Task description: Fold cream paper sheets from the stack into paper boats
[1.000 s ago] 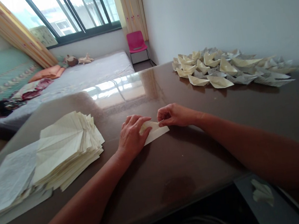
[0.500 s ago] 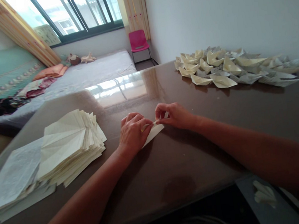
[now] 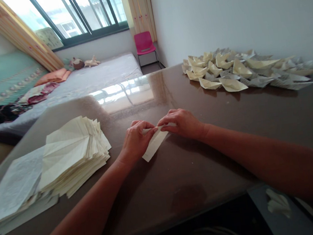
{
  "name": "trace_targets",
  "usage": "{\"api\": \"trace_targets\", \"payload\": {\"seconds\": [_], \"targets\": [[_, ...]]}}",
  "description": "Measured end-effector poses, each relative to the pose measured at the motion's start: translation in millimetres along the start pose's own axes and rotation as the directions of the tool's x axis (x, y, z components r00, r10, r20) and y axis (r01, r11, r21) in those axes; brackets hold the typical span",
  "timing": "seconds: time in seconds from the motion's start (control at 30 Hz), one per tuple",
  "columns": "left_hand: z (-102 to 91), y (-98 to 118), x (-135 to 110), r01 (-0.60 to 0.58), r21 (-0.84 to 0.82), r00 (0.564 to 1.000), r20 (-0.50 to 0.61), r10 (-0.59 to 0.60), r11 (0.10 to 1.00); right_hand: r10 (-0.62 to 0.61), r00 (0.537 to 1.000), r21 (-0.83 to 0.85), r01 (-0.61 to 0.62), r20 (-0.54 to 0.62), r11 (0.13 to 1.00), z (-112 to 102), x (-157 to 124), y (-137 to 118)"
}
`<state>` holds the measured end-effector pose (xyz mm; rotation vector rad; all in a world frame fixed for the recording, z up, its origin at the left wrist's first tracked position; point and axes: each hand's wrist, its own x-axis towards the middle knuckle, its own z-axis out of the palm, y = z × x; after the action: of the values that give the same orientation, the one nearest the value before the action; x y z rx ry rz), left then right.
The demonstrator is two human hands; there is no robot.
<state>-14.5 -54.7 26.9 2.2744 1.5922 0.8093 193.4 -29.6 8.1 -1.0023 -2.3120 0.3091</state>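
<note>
A folded strip of cream paper point(image 3: 154, 146) is held between my two hands, just above the brown table point(image 3: 207, 164). My left hand point(image 3: 137, 138) pinches its upper edge between thumb and fingers. Close beside it, my right hand point(image 3: 181, 123) pinches the same edge, with the fingertips of both hands almost meeting. The paper's lower end hangs out below my left hand towards me. Part of the paper is hidden behind my fingers.
At the left lies a stack of creased cream sheets point(image 3: 69, 150), overlapping some whiter sheets point(image 3: 17, 182). Many folded paper boats point(image 3: 234, 84) crowd the right rear of the table by the wall. Beyond are a bed point(image 3: 111, 68) and a pink chair point(image 3: 144, 43).
Both hands have turned the paper, so more of its face shows below my left hand. My fingertips have come closer together, and my right fingers now lie flatter along the edge.
</note>
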Motion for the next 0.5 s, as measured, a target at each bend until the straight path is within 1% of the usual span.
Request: {"api": "trace_targets", "payload": {"seconds": [0.1, 0.2, 0.3, 0.37, 0.43, 0.5], "targets": [[1.5, 0.2, -1.2, -0.036, -0.013, 0.999, -0.015, 0.036, 0.999, 0.020, 0.999, 0.030, -0.021, 0.044, 0.999, 0.2, 1.3, 0.6], [2.5, -1.9, -1.7, -0.127, -0.024, 0.992, -0.025, 0.126, 0.992, 0.031, 0.997, 0.058, -0.035, 0.074, 0.998, -0.9, 2.6, 0.1], [2.9, -4.9, -1.5, -0.233, 0.038, 0.972, 0.004, 0.233, 0.972, 0.035, 0.993, 0.082, -0.044, 0.109, 0.996, -1.7, 3.5, -0.1], [2.8, -5.7, -1.5, -0.251, 0.091, 0.968, 0.026, 0.250, 0.964, 0.035, 0.992, 0.089, -0.046, 0.125, 0.995, -2.4, 3.5, -0.4], [2.8, -5.1, -2.0, -0.250, 0.115, 0.968, 0.048, 0.246, 0.961, 0.003, 0.992, 0.051, -0.010, 0.129, 0.999, -3.7, 3.0, -1.6], [2.9, -3.8, -2.8, -0.261, 0.120, 0.965, 0.068, 0.254, 0.958, -0.064, 0.989, -0.027, 0.068, 0.133, 0.997, -5.5, 2.1, -3.8]]}}
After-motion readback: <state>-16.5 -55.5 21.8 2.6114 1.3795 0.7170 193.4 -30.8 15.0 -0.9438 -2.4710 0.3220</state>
